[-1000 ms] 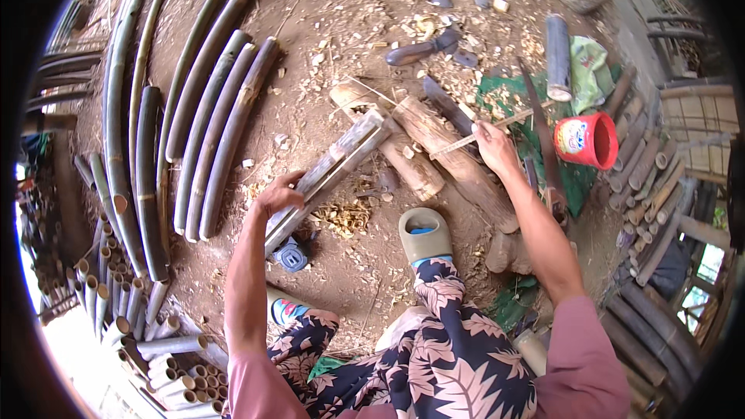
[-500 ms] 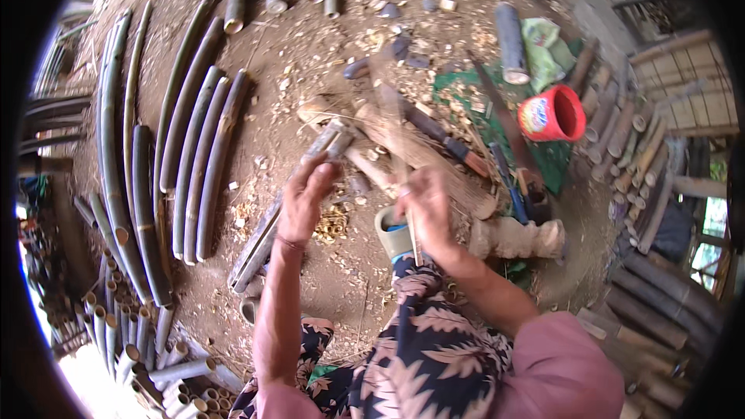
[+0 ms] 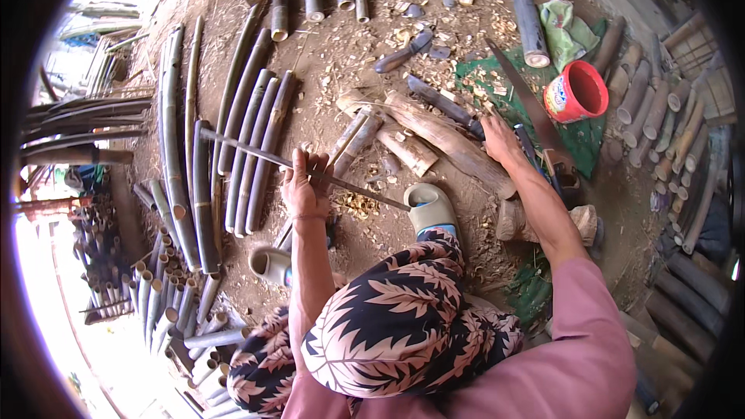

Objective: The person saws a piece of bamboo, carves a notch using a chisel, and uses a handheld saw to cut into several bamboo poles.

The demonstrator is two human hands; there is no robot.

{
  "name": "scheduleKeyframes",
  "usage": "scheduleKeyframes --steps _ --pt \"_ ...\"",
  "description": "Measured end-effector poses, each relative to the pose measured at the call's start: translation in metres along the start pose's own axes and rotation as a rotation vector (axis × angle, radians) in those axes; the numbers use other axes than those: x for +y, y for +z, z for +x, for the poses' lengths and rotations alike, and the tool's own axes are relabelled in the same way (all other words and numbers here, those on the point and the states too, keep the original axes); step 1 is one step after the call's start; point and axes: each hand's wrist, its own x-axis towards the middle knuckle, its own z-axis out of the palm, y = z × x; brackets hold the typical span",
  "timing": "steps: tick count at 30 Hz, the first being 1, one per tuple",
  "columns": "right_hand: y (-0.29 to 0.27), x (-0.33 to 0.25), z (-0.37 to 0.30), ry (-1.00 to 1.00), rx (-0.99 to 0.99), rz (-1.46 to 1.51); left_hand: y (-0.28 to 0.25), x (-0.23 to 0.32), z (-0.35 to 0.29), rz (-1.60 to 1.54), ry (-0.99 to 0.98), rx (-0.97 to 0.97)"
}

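My left hand [image 3: 305,186] is closed around a long, thin bamboo strip [image 3: 357,188], which slants from above the bamboo poles at left down to my sandal [image 3: 433,208]. Out to the right, my right hand [image 3: 503,142] is closed over the handle end of a large knife [image 3: 442,102]; the handle is mostly hidden beneath it. The dark blade rests beside a worn log [image 3: 438,136]. Near my left hand lies a split bamboo piece [image 3: 357,140], partly covered by that hand and forearm.
A saw [image 3: 528,97] and a red bucket [image 3: 576,91] sit on green cloth at right. Rows of bamboo poles [image 3: 240,132] lie at left. A curved-handled tool [image 3: 403,53] lies among wood chips ahead. A carved wooden block [image 3: 547,223] is under my right forearm.
The bamboo strip has passed from my right hand to my left and now lies crosswise. My right hand has moved right and forward to the knife. The view has shifted.
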Motion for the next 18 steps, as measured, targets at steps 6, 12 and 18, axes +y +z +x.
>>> scheduleKeyframes --steps 6,12,18 --pt "-0.047 -0.022 -0.041 0.055 0.215 0.589 -0.014 -0.010 0.004 0.228 0.019 0.027" --pt "-0.071 -0.066 -0.190 0.205 0.006 1.040 -0.007 -0.042 0.009 0.213 0.193 0.052" --pt "-0.062 -0.114 -0.207 0.209 0.021 0.784 0.007 -0.086 0.012 0.099 0.302 0.135"
